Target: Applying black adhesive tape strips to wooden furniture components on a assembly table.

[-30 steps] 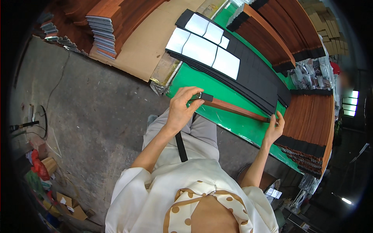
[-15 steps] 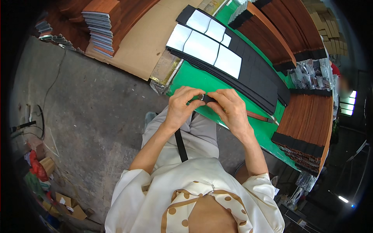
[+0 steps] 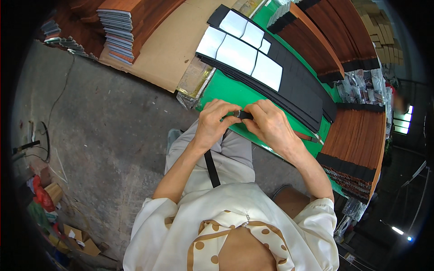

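Note:
Both hands meet over my lap, at the near edge of a green tabletop (image 3: 216, 90). Thumb and fingers of my left hand (image 3: 210, 123) pinch the end of a black strap (image 3: 211, 169) at a small silvery metal fitting (image 3: 238, 114). A length of black strap lies down over my lap below that hand. My right hand (image 3: 272, 127) is closed on a short dark end (image 3: 246, 115) beside the fitting. The fingers partly hide how the two pieces join.
Black flat strips (image 3: 294, 79) with white sheets (image 3: 235, 49) on top lie across the table. Stacks of brown strips (image 3: 352, 140) stand at the right. A cardboard-covered surface (image 3: 167, 49) holds stacked brown panels (image 3: 117, 31). A brown strip (image 3: 305, 136) lies near my right hand.
My right elbow and forearm have swung outward to the right, turning the right hand a little. Both hands stay together at the strap's fitting.

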Demonstrator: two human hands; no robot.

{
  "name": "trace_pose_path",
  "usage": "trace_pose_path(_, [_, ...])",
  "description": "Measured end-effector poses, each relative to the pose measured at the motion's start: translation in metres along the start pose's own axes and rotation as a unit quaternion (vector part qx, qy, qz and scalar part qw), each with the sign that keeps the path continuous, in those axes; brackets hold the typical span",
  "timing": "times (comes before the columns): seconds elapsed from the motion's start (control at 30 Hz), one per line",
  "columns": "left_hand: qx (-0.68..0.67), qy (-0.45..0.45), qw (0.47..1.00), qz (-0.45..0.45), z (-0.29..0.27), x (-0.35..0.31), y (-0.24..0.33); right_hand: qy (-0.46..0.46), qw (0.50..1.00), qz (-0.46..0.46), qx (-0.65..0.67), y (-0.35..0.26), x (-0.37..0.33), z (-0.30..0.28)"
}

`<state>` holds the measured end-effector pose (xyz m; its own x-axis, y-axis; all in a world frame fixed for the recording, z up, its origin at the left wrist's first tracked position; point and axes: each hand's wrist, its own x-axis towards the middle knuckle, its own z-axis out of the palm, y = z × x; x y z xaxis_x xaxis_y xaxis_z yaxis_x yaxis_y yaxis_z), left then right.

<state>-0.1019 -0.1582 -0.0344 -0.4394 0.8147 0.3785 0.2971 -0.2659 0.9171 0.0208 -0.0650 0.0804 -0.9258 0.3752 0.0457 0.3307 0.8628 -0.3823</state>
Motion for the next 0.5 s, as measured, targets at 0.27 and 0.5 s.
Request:
trace_pose_path(0.27, [-0.026,-0.003,1.000,0.000,0.000,0.005,-0.003,0.032,0.998,0.030,0.035,-0.004,-0.007,0.001])
trace_pose_path(0.5, [0.002,-0.040,0.999,-0.002,-0.009,0.006,0.007,0.073,0.966,0.159,0.192,-0.004,-0.033,-0.015])
